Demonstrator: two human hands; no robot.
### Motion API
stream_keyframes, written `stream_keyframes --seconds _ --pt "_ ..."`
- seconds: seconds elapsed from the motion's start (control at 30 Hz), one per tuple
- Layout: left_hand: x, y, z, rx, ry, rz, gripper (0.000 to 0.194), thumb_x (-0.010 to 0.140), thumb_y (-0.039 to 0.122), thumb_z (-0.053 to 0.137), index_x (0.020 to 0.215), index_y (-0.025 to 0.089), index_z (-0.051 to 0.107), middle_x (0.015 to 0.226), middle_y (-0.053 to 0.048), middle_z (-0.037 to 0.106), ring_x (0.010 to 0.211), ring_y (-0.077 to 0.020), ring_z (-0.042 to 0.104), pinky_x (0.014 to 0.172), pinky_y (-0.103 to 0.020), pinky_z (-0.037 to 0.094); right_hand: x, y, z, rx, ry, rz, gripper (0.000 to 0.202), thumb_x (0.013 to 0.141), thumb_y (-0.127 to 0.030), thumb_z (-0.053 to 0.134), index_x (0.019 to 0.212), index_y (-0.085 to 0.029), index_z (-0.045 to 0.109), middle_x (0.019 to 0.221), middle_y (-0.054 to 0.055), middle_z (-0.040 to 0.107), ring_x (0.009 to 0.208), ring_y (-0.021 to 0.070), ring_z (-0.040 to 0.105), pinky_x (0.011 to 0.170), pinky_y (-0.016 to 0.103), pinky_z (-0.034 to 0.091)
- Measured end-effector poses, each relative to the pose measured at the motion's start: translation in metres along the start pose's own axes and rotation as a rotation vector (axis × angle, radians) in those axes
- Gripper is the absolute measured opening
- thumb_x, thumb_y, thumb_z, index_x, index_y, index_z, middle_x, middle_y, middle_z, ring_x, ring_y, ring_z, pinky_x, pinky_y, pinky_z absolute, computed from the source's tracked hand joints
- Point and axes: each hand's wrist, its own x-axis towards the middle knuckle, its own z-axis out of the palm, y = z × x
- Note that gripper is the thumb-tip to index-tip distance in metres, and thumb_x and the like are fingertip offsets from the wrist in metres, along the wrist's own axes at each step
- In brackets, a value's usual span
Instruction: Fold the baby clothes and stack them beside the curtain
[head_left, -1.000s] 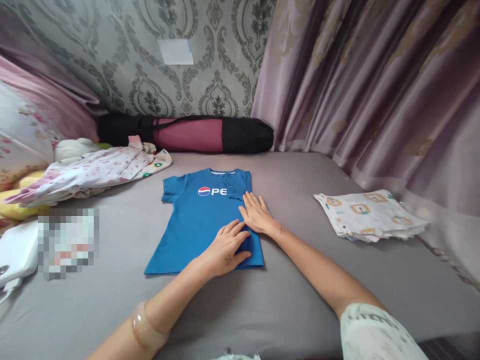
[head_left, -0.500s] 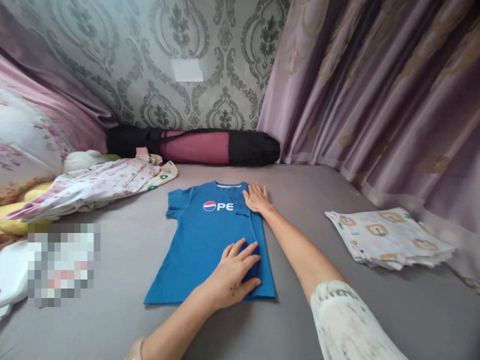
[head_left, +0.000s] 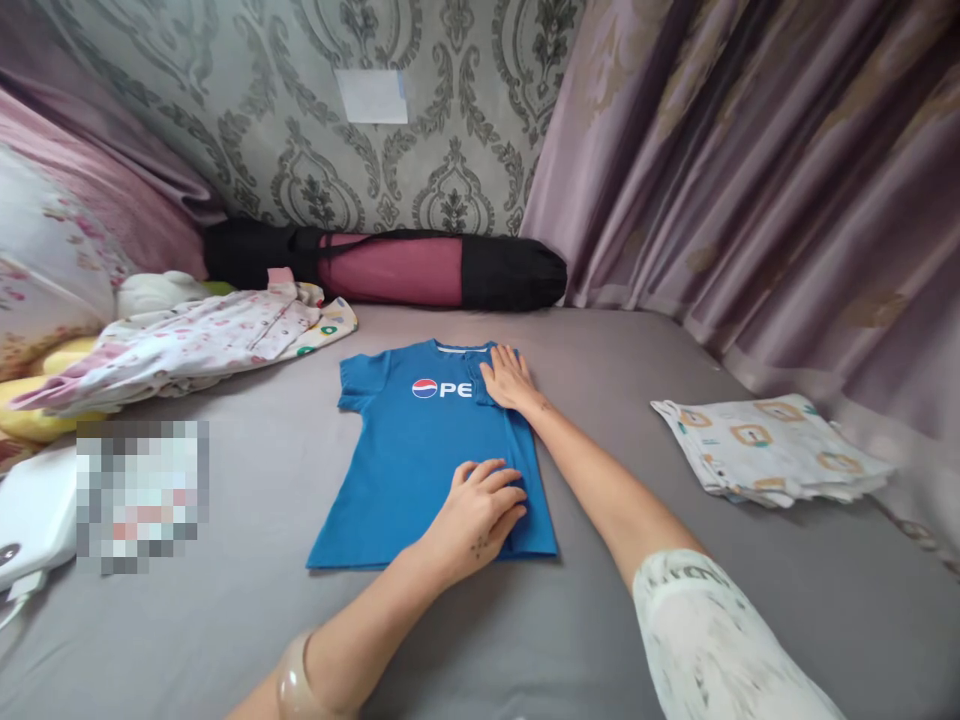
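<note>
A blue T-shirt (head_left: 420,470) lies front up, with a round logo and the white letters "PE" on its chest. Its left sleeve is spread out, while the right side is folded inward over the chest. My right hand (head_left: 507,378) rests flat on the folded part by the collar, fingers stretched out. Lower down, my left hand (head_left: 480,515) sits on the shirt near the bottom right, its fingers bent and the thumb close to the index finger, apparently pinching the cloth; the fingertips are partly hidden.
A folded patterned white cloth (head_left: 765,450) lies on the grey bed sheet (head_left: 600,620) to the right. Crumpled printed clothes (head_left: 202,345), a white device (head_left: 37,510) and a blurred-out item (head_left: 146,495) are at left. A black-and-pink long bag (head_left: 390,270) lies along the wall.
My left hand's fingers have curled and drawn together from a spread pose. My right hand stays flat near the collar. The view has tilted down slightly.
</note>
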Motion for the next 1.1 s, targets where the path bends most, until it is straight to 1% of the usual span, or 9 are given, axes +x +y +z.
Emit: stream_keyframes --seconds 0.17,0.3,0.37,0.47,0.53,0.67,0.83,1.03,1.1 --pt "0.0 -0.004 0.002 0.021 -0.045 -0.001 0.031 0.098 0.033 0.039 0.116 0.028 0.064 0.136 -0.005 0.058 0.131 -0.0265 0.044 0.103 -0.049 0.032 -0.009 -0.007 0.014 -0.023 -0.016 0.01 0.069 0.1 -0.047 0.015 0.152 -0.003 0.022 0.16 0.013 0.016 0.148 0.0241 0.007 0.118 0.041 0.003" --pt "-0.001 0.001 -0.001 0.035 -0.071 0.017 0.032 0.099 0.031 0.038 0.116 0.029 0.064 0.136 -0.005 0.059 0.131 -0.0273 0.044 0.103 -0.05 0.033 -0.012 -0.006 0.01 -0.025 -0.015 0.0 0.065 0.101 -0.045 0.016 0.151 -0.005 0.027 0.16 0.013 0.02 0.147 0.0244 0.011 0.118 0.042 0.007" --pt "-0.002 0.002 -0.001 0.031 -0.06 0.036 0.032 0.099 0.031 0.037 0.115 0.028 0.065 0.133 -0.005 0.06 0.129 -0.0265 0.046 0.104 -0.049 0.032 -0.016 -0.01 0.002 -0.025 0.047 -0.013 0.058 0.101 -0.039 0.019 0.146 -0.009 0.037 0.157 0.013 0.028 0.145 0.0245 0.019 0.116 0.042 0.012" --pt "-0.002 0.003 0.0 0.022 -0.026 0.05 0.032 0.099 0.031 0.037 0.113 0.027 0.065 0.13 -0.005 0.062 0.126 -0.0251 0.048 0.104 -0.048 0.032 -0.024 -0.026 -0.007 -0.042 0.164 -0.007 0.045 0.1 -0.033 0.027 0.13 -0.015 0.055 0.141 0.014 0.049 0.132 0.025 0.04 0.11 0.038 0.028" --pt "-0.003 0.002 0.001 0.02 -0.012 0.053 0.031 0.099 0.031 0.037 0.112 0.027 0.065 0.129 -0.005 0.063 0.125 -0.0242 0.049 0.103 -0.046 0.033 -0.026 -0.04 -0.009 -0.042 0.15 0.031 0.039 0.099 -0.035 0.033 0.122 -0.018 0.059 0.129 0.015 0.055 0.121 0.0257 0.05 0.101 0.036 0.037" --pt "-0.004 0.002 0.001 0.036 -0.012 0.058 0.03 0.098 0.029 0.038 0.111 0.026 0.065 0.127 -0.006 0.063 0.123 -0.0238 0.05 0.102 -0.046 0.033 -0.018 -0.061 -0.006 -0.031 0.099 0.123 0.038 0.096 -0.038 0.043 0.122 -0.013 0.056 0.127 0.018 0.054 0.116 0.0287 0.054 0.093 0.036 0.044" --pt "-0.004 0.002 0.001 0.046 -0.006 0.071 0.029 0.098 0.028 0.038 0.11 0.027 0.064 0.124 -0.006 0.064 0.122 -0.0244 0.05 0.103 -0.047 0.032 -0.003 -0.066 -0.001 0.0 0.073 0.266 0.041 0.096 -0.034 0.045 0.128 -0.009 0.05 0.127 0.022 0.055 0.112 0.0289 0.06 0.09 0.037 0.047" --pt "-0.004 0.002 0.0 0.053 -0.027 0.073 0.029 0.098 0.027 0.037 0.111 0.026 0.063 0.122 -0.006 0.065 0.122 -0.0241 0.05 0.104 -0.048 0.031 -0.003 -0.063 -0.001 -0.005 0.102 0.274 0.038 0.092 -0.009 0.036 0.124 -0.011 0.057 0.124 0.022 0.06 0.111 0.0267 0.062 0.09 0.035 0.047" --pt "-0.005 0.001 0.001 0.057 -0.026 0.08 0.029 0.098 0.027 0.036 0.111 0.026 0.062 0.124 -0.005 0.064 0.122 -0.0236 0.05 0.104 -0.047 0.031 -0.004 -0.057 -0.005 0.057 0.124 0.315 0.037 0.091 -0.009 0.037 0.119 -0.011 0.061 0.12 0.021 0.063 0.11 0.0282 0.063 0.09 0.036 0.048"
